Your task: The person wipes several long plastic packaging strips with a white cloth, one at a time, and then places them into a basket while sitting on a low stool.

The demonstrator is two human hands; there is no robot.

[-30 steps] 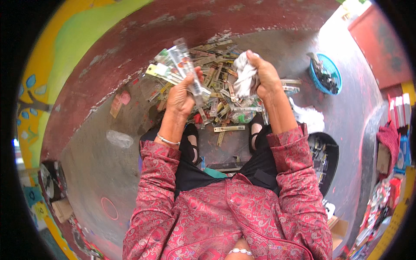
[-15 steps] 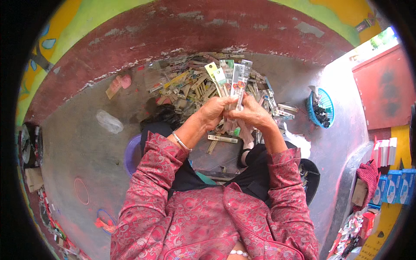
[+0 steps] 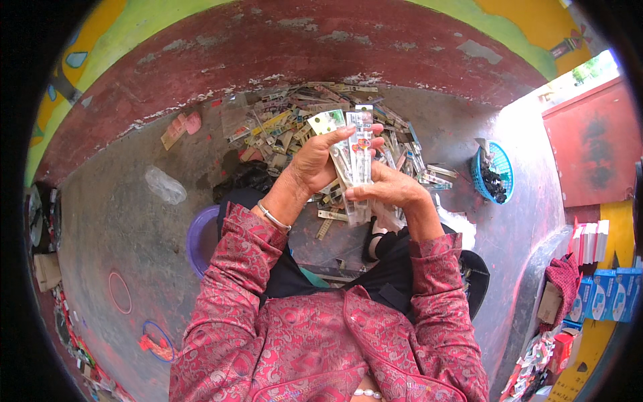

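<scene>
A small bunch of slim clear plastic packets (image 3: 360, 157) stands fanned in front of me, with printed header cards at the top, one of them pale green. My left hand (image 3: 313, 163) grips the left side of the bunch, its thumb across the front near the top. On the right, my right hand (image 3: 396, 185) holds the lower part, its thumb pressed on the front and its fingers behind. The packets' contents are too small to name. Beyond and below the hands, a loose pile of similar narrow packets (image 3: 412, 153) covers the floor.
A blue basket (image 3: 477, 173) with black items stands at the right. A purple basin (image 3: 199, 244) sits by my left leg. On the floor lie a clear plastic bag (image 3: 165, 185) and a dark bag (image 3: 249, 182). The red wall (image 3: 268, 50) bounds the far side.
The bunch has come lower and closer to me. My left hand has moved up along it, and the packets sit more tightly together.
</scene>
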